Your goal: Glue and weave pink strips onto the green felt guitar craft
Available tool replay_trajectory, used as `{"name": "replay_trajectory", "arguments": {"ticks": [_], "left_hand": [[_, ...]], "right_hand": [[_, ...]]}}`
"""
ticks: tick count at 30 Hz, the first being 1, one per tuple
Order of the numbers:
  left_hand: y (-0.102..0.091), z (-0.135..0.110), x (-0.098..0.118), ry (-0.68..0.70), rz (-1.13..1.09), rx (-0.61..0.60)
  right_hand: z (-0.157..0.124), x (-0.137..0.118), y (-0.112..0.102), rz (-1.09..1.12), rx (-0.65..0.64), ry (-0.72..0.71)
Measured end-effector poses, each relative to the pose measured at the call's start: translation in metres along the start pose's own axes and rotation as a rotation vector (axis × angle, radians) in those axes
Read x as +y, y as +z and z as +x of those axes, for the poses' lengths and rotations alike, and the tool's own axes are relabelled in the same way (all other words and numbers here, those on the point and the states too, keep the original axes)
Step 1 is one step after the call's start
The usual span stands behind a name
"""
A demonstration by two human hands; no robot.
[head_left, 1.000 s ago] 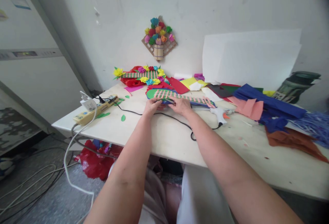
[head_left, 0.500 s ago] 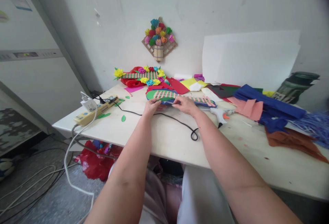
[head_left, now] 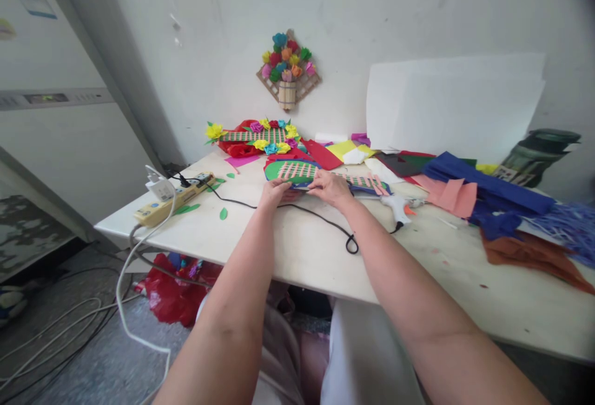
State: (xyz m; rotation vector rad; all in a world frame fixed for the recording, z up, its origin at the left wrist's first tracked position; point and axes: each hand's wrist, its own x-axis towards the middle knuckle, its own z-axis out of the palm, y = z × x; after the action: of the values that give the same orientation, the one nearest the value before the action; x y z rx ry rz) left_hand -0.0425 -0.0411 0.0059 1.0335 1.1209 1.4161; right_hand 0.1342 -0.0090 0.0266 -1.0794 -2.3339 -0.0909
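Observation:
A guitar-shaped paper craft [head_left: 292,171] lies at mid-table, green with a lattice of pink strips and a blue edge. My left hand [head_left: 277,193] grips its near edge toward the rounded left end, thumb on top and fingers partly underneath. A little further right, my right hand [head_left: 331,188] pinches the same near edge with thumb and forefinger. Just right of that hand rests a white glue gun [head_left: 396,208] with an orange trigger. Its black cord [head_left: 320,221] loops across the table in front of both hands.
A yellow power strip [head_left: 175,199] with a white charger [head_left: 160,189] sits at left, near green paper leaves [head_left: 223,213]. Behind stands a flower-trimmed guitar craft [head_left: 253,136]. Blue crepe paper [head_left: 488,185], brown paper [head_left: 534,255] and a dark green bottle [head_left: 534,157] lie right.
My right hand has slid slightly left along the craft's near edge, closer to my left hand. The left hand and the craft stay nearly in place.

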Motion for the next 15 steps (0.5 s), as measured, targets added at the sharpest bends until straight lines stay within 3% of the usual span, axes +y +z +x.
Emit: {"name": "replay_trajectory", "arguments": {"ticks": [15], "left_hand": [[0.0008,-0.0025,0.0013,-0.018,-0.019,-0.03]], "right_hand": [[0.0024,-0.0029,0.0068,-0.109,-0.018,0.058]]}}
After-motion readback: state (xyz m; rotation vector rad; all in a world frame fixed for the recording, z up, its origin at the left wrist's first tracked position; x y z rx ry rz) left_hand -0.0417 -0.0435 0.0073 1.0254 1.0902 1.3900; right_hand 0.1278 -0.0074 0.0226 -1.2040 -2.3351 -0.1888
